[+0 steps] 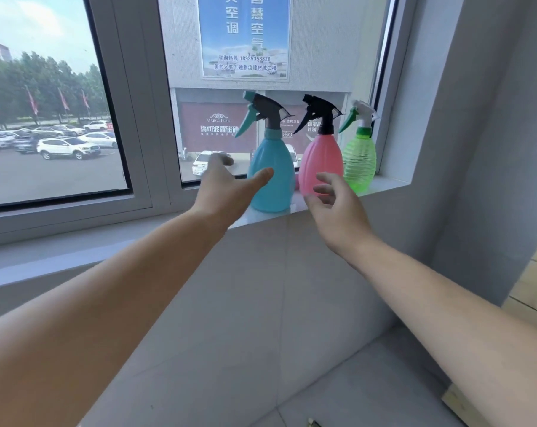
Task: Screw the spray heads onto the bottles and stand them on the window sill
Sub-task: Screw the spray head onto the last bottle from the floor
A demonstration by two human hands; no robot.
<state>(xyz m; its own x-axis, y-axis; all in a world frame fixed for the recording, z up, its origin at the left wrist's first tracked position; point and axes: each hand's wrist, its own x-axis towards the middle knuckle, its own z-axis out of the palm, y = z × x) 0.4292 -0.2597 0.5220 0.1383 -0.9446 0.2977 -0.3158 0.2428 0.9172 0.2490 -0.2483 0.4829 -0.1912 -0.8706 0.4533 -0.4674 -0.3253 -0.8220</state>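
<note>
White-framed window filled 9 to 1 o'clock; daylight was bright. Outside: car park at 9 o'clock, blue banner at 12 o'clock. Grey wall stood at 3 o'clock. Pale tiled surface ran below, 6 o'clock.

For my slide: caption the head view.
Both open hands near three capped spray bottles on the sill.

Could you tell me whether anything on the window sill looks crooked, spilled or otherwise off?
Nothing stands out. The blue bottle, pink bottle and green bottle stand upright in a row on the window sill, each with its spray head on. Both hands are open.
</note>
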